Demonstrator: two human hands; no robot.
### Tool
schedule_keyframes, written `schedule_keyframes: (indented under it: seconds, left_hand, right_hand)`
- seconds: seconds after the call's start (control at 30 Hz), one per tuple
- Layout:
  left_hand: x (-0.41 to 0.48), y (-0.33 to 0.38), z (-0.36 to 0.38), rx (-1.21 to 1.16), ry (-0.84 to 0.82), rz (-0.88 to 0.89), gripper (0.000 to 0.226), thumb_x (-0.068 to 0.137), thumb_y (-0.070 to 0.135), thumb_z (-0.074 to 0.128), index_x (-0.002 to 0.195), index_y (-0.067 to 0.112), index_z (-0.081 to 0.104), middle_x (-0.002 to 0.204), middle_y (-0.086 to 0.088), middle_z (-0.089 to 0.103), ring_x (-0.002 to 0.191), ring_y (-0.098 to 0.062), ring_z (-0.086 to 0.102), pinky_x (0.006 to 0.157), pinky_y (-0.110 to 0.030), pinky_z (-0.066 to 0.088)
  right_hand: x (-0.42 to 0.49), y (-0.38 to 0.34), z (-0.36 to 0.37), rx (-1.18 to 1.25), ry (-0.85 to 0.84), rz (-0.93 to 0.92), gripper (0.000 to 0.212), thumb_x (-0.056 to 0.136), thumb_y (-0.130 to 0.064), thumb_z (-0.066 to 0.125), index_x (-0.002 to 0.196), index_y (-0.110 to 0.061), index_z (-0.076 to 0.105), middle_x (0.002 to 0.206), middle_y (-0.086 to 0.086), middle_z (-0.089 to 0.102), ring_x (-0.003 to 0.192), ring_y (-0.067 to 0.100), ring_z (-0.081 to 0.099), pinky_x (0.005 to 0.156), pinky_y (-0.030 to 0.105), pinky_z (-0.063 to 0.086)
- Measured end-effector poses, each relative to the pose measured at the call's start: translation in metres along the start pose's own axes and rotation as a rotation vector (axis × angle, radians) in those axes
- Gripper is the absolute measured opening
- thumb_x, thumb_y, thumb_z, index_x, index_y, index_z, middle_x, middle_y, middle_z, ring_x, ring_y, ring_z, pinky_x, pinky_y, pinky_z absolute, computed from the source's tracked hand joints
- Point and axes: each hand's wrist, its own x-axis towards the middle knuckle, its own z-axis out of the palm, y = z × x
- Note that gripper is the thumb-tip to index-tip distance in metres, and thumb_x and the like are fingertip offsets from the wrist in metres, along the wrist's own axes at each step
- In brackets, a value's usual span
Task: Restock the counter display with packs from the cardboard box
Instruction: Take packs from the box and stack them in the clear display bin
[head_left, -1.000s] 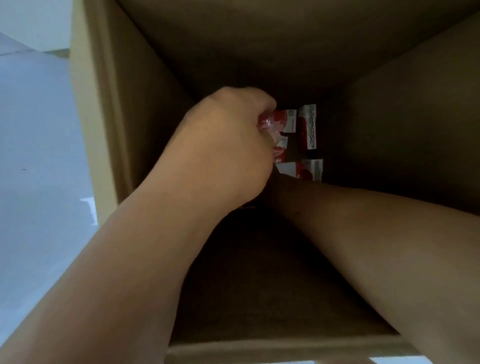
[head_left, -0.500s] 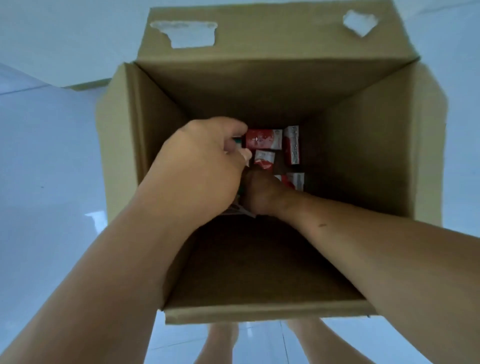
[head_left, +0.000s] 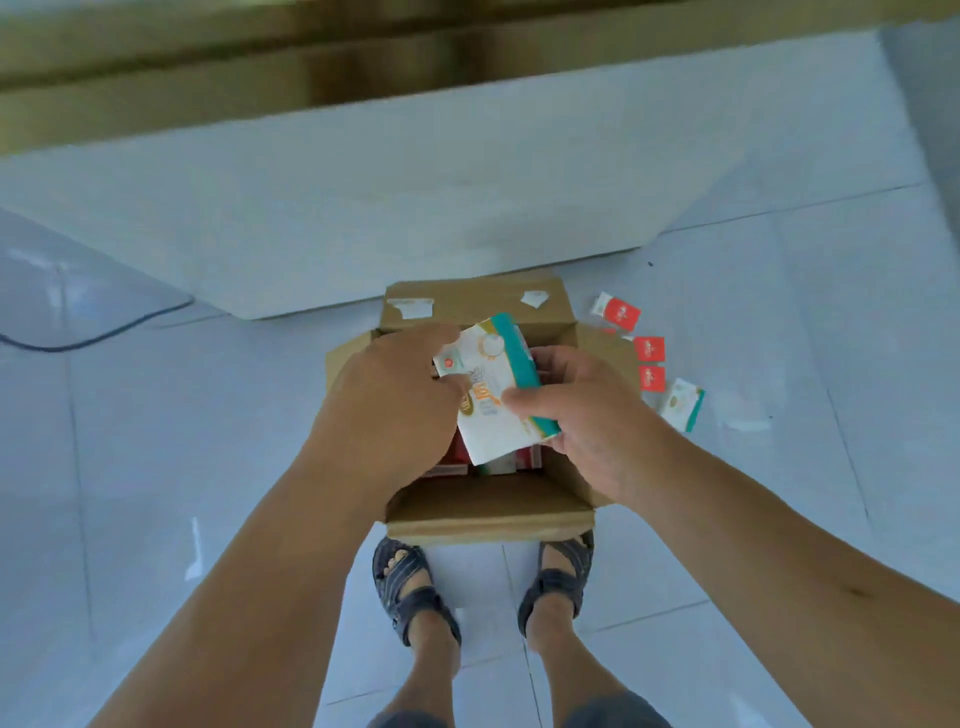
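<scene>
Fingers (head_left: 524, 402) of right hand (head_left: 587, 415) & left hand (head_left: 389, 400) both clasp a white-teal pack (head_left: 496, 384), held above the open cardboard box (head_left: 488, 512) on the floor. Pack's long axis runs away from person, tilted left. Counter (head_left: 415, 213) lies ahead, beyond box; hands about equally near.

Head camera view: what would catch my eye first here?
Both hands, left and right, hold a white-and-teal pack over the open cardboard box on the pale floor. To the box's right, small red packs and another white-and-teal one lie scattered on the tiles.
</scene>
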Motion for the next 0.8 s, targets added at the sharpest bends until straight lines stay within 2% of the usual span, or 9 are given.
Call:
schedule_keyframes:
  seconds: [0.13, 0.2, 0.33, 0.43, 0.53, 0.67, 0.8]
  left_hand:
    - [-0.057, 0.051, -0.061, -0.080, 0.071, 0.071, 0.037, 0.096, 0.027, 0.054, 0.131, 0.040, 0.053, 0.126, 0.015, 0.058, 0.080, -0.012, 0.059, 0.052, -0.018, 0.042]
    - [-0.087, 0.074, -0.090, -0.081, 0.106, 0.120, 0.036, 0.096, 0.027, 0.054, 0.131, 0.038, 0.054, 0.131, 0.012, 0.056, 0.085, -0.014, 0.057, 0.052, -0.019, 0.041]
    - [-0.144, 0.114, -0.139, -0.041, 0.182, 0.227, 0.037, 0.096, 0.027, 0.055, 0.132, 0.036, 0.054, 0.135, 0.010, 0.054, 0.101, -0.012, 0.055, 0.058, -0.018, 0.040]
    - [-0.180, 0.141, -0.171, -0.048, 0.206, 0.315, 0.036, 0.095, 0.025, 0.056, 0.129, 0.036, 0.058, 0.130, 0.009, 0.059, 0.101, -0.018, 0.060, 0.065, -0.025, 0.047]
    - [-0.215, 0.170, -0.204, -0.007, 0.235, 0.398, 0.037, 0.093, 0.022, 0.056, 0.127, 0.037, 0.059, 0.123, 0.008, 0.062, 0.100, -0.017, 0.060, 0.077, -0.031, 0.053]
    - [-0.255, 0.208, -0.253, -0.027, 0.304, 0.480, 0.037, 0.094, 0.025, 0.057, 0.128, 0.039, 0.057, 0.124, 0.009, 0.062, 0.103, -0.016, 0.060, 0.084, -0.038, 0.056]
    - [-0.291, 0.245, -0.299, -0.082, 0.338, 0.580, 0.037, 0.092, 0.025, 0.060, 0.125, 0.042, 0.058, 0.124, 0.010, 0.063, 0.105, -0.017, 0.061, 0.089, -0.041, 0.055]
  right_hand:
    - [-0.086, -0.055, 0.003, 0.111, -0.041, -0.076, 0.039, 0.082, 0.003, 0.070, 0.115, -0.015, 0.065, 0.110, 0.004, 0.073, 0.104, 0.025, 0.068, 0.091, 0.042, 0.057]
    - [-0.128, -0.081, 0.005, 0.150, -0.054, -0.128, 0.039, 0.082, 0.004, 0.069, 0.115, -0.015, 0.065, 0.110, 0.006, 0.074, 0.105, 0.027, 0.068, 0.092, 0.044, 0.056]
    - [-0.203, -0.130, 0.012, 0.190, -0.112, -0.220, 0.052, 0.081, 0.010, 0.064, 0.124, -0.018, 0.058, 0.114, 0.013, 0.071, 0.102, 0.028, 0.070, 0.079, 0.039, 0.057]
    - [-0.247, -0.165, 0.020, 0.177, -0.115, -0.310, 0.057, 0.082, 0.009, 0.065, 0.126, -0.025, 0.056, 0.115, 0.009, 0.070, 0.103, 0.029, 0.069, 0.088, 0.047, 0.056]
    - [-0.289, -0.204, 0.028, 0.175, -0.099, -0.417, 0.046, 0.083, 0.006, 0.065, 0.120, -0.021, 0.059, 0.108, 0.009, 0.072, 0.100, 0.031, 0.070, 0.092, 0.051, 0.054]
    - [-0.344, -0.255, 0.035, 0.180, -0.070, -0.541, 0.029, 0.087, 0.000, 0.065, 0.111, -0.015, 0.060, 0.100, 0.014, 0.073, 0.090, 0.031, 0.070, 0.078, 0.044, 0.056]
    - [-0.396, -0.300, 0.040, 0.211, -0.061, -0.641, 0.029, 0.088, -0.005, 0.065, 0.114, -0.016, 0.060, 0.102, 0.012, 0.074, 0.091, 0.030, 0.072, 0.072, 0.042, 0.057]
